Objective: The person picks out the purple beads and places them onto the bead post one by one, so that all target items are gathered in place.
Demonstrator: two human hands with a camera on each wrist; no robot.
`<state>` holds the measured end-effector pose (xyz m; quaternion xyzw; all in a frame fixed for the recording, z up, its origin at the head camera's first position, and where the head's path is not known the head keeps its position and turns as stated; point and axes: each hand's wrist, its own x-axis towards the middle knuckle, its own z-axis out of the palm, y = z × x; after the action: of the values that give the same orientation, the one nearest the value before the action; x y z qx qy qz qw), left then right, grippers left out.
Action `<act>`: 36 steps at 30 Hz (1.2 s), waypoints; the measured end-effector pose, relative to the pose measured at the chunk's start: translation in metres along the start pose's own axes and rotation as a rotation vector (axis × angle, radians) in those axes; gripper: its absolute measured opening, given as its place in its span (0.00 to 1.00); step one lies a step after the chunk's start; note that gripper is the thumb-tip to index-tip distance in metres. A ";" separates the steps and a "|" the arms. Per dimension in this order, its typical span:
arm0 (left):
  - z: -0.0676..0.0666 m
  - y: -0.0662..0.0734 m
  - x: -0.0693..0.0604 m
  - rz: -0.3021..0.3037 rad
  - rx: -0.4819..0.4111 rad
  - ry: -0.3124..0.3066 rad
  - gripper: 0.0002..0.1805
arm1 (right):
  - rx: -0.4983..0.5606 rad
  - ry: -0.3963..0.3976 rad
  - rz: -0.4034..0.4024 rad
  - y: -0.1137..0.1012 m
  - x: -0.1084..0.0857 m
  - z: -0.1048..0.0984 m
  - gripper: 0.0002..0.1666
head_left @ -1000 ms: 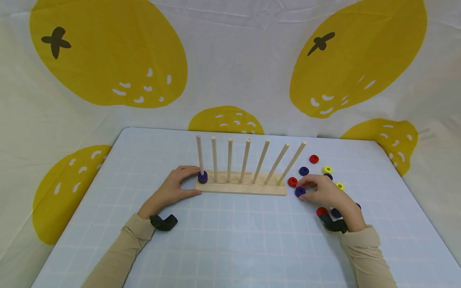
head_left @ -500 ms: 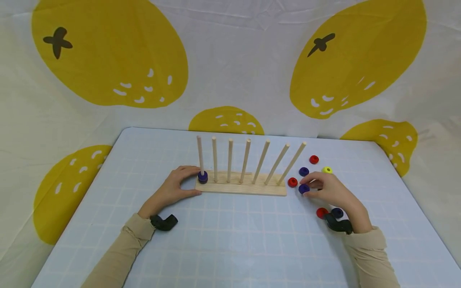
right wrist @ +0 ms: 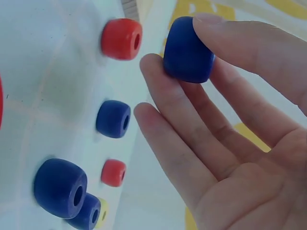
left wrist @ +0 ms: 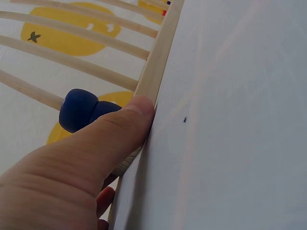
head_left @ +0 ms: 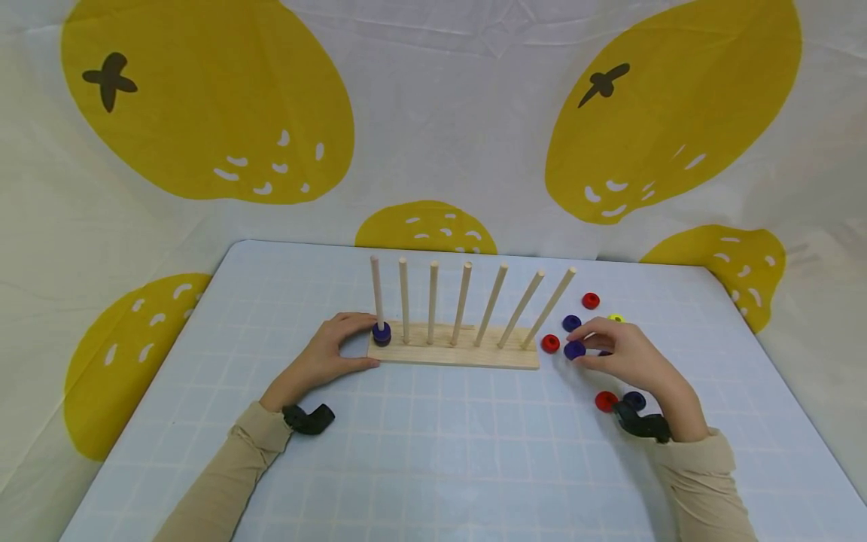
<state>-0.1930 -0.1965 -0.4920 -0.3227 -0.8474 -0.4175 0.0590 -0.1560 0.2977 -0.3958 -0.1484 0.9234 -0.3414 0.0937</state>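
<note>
A wooden peg board (head_left: pixel 460 357) with several upright pegs stands on the table. My left hand (head_left: pixel 323 357) grips its left end, thumb on the front edge and fingers at the back. Blue beads (head_left: pixel 381 335) are stacked low on the leftmost peg; in the left wrist view two of these blue beads (left wrist: pixel 79 110) show behind my thumb (left wrist: pixel 115 127). To the right of the board, my right hand (head_left: pixel 633 361) pinches a blue bead (right wrist: pixel 189 50) between thumb and fingertips, just off the table. The other fingers spread loosely in the right wrist view.
Loose beads lie around my right hand: a red bead (head_left: pixel 550 343) by the board's right end, a blue bead (head_left: pixel 572 323), a red bead (head_left: pixel 591 300), a partly hidden yellow bead (head_left: pixel 616 318), and red (head_left: pixel 606 401) and blue beads near the wrist. A patterned cloth (head_left: pixel 447 113) hangs behind.
My right hand has drawn slightly back to the right and away from me, raising the pinched blue bead a little. The left hand and the peg board have stayed in place.
</note>
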 end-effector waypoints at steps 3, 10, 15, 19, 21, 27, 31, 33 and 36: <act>0.000 -0.001 0.000 0.004 0.009 0.002 0.38 | 0.012 0.011 -0.023 -0.002 -0.001 -0.002 0.18; 0.000 -0.001 0.000 -0.008 0.014 0.001 0.38 | 0.040 0.071 -0.101 -0.009 -0.003 -0.004 0.19; 0.000 -0.001 0.000 -0.001 0.016 -0.002 0.38 | 0.072 0.107 -0.151 -0.009 -0.004 -0.004 0.19; 0.000 -0.001 0.001 -0.006 0.018 -0.008 0.38 | 0.108 0.122 -0.161 -0.010 -0.005 -0.005 0.19; 0.000 -0.001 0.001 -0.014 0.015 -0.013 0.38 | 0.121 0.133 -0.173 -0.010 -0.005 -0.005 0.20; 0.000 -0.003 0.000 -0.031 0.011 -0.021 0.38 | 0.152 0.190 -0.181 -0.012 -0.005 -0.006 0.21; 0.000 -0.003 0.000 -0.033 0.011 -0.019 0.38 | 0.195 0.236 -0.175 -0.015 -0.005 -0.007 0.20; 0.000 -0.002 0.000 -0.025 0.010 -0.015 0.38 | 0.211 0.259 -0.169 -0.017 -0.006 -0.008 0.20; -0.001 -0.001 0.000 -0.005 0.006 -0.004 0.38 | 0.243 0.289 -0.158 -0.021 -0.007 -0.010 0.20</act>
<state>-0.1937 -0.1972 -0.4921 -0.3213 -0.8495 -0.4145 0.0569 -0.1478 0.2907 -0.3741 -0.1576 0.8647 -0.4743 -0.0497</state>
